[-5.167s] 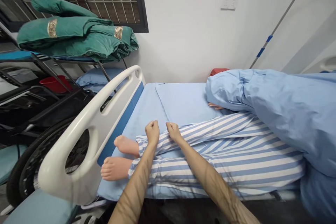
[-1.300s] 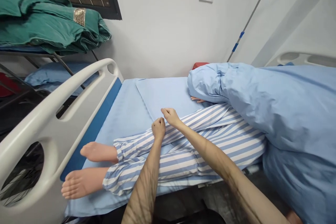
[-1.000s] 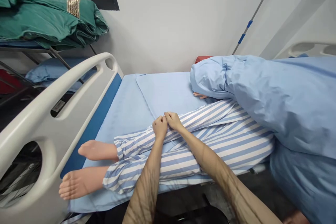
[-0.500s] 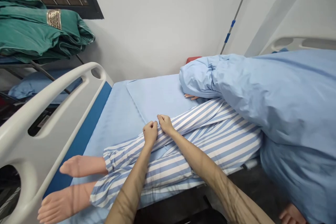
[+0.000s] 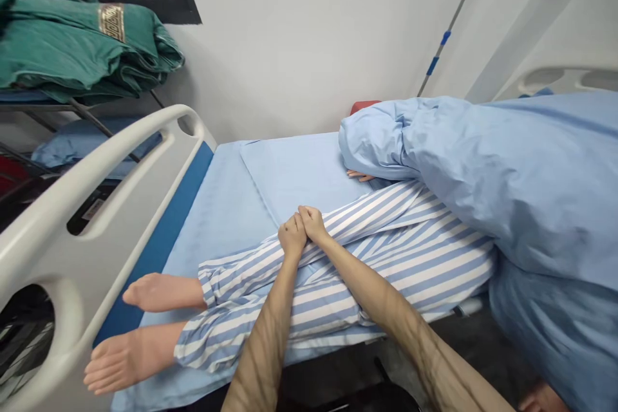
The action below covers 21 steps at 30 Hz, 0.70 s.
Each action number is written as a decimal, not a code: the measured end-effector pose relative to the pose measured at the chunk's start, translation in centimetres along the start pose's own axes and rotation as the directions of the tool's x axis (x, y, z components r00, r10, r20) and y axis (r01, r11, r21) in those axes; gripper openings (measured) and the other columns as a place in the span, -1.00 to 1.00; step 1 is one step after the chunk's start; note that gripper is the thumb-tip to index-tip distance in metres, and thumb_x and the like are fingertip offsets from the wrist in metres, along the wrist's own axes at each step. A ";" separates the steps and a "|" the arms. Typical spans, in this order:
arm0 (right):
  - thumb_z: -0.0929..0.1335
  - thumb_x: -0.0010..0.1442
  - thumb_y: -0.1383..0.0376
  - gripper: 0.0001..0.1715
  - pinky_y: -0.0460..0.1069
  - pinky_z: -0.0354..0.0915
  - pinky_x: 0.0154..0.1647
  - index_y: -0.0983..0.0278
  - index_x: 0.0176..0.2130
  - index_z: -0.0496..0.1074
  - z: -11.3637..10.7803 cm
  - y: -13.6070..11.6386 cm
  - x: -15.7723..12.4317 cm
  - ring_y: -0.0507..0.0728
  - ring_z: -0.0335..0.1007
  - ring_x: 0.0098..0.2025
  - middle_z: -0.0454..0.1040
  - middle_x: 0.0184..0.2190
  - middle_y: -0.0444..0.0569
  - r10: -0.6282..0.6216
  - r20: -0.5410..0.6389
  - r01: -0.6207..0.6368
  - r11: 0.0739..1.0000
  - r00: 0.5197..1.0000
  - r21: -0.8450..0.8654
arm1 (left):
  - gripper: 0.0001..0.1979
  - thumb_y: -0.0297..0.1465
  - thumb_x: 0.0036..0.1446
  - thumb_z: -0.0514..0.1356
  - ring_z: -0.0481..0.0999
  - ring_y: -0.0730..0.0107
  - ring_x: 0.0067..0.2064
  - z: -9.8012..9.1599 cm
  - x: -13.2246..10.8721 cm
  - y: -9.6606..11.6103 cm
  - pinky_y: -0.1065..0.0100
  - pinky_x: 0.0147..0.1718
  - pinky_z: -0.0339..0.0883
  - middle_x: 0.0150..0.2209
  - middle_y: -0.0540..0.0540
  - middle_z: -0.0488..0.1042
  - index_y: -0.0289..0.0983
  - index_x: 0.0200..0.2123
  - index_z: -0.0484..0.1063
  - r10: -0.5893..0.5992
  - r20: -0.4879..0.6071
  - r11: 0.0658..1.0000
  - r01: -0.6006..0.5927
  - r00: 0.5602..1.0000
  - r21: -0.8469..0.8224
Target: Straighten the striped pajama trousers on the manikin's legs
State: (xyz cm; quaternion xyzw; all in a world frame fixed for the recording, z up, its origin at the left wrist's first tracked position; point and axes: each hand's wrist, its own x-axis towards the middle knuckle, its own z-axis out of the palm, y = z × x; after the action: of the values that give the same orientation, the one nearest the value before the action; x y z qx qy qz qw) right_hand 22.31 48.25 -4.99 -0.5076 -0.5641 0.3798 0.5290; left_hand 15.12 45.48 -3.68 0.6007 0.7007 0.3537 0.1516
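My left hand (image 5: 292, 236) and right hand (image 5: 313, 224) sit side by side, touching, on the striped pyjama trousers (image 5: 338, 290) over the upper shin. My fingers (image 5: 290, 225) are curled closed, and both hands look to be pinching up the cloth, though the fist hides exactly how much. A small, firm pinch close to the leg works best here, with no hard drag on the limb. The mannequin's bare feet (image 5: 132, 354) stick out past the cuffs onto the blue bed sheet (image 5: 232, 219), beside the white side rail (image 5: 103, 187) of the hospital bed. A blue quilt (image 5: 483, 187) covers everything above the thighs.
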 end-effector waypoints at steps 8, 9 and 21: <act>0.19 0.16 0.10 -0.52 -0.09 -0.06 -0.53 0.23 -0.67 0.03 -0.9 -2.7 0.9 -0.03 -0.06 -0.57 -0.02 -0.70 -0.24 0.014 0.113 -0.002 0.994 0.993 -0.105 | -0.65 -0.42 0.27 -0.05 0.20 0.41 -0.48 -0.2 0.4 -0.1 0.31 -0.40 -0.15 -0.51 -0.13 0.40 -0.29 -0.55 0.33 0.002 0.007 0.999 -0.002 1.000 0.048; 0.20 0.16 0.09 -0.51 -0.09 -0.07 -0.53 0.23 -0.67 0.03 -1.5 -3.6 1.4 -0.04 -0.07 -0.57 -0.03 -0.70 -0.24 -0.012 0.149 0.028 0.993 0.989 -0.111 | -0.64 -0.40 0.27 -0.05 0.21 0.40 -0.47 -0.2 0.4 -0.1 0.31 -0.40 -0.16 -0.50 -0.13 0.41 -0.28 -0.56 0.33 -0.014 0.011 0.999 0.013 1.000 0.040; 0.22 0.30 0.20 -0.55 -0.03 -0.17 -0.44 0.24 -0.60 0.29 -2.8 -0.2 -0.7 0.02 0.05 -0.55 0.23 -0.67 -0.14 -0.041 0.037 0.055 0.833 0.998 -0.551 | -0.60 -0.34 0.23 -0.05 0.15 0.44 -0.49 0.0 0.9 -0.5 0.35 -0.41 -0.12 -0.59 -0.05 0.33 -0.26 -0.66 0.21 -0.073 0.027 0.997 0.074 0.997 -0.025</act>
State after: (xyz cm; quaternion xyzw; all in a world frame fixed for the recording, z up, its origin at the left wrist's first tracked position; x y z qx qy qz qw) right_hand 24.98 47.21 -4.56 -0.6195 -0.6685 0.1939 0.3630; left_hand 14.55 46.29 -3.87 0.5770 0.7157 0.3492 0.1816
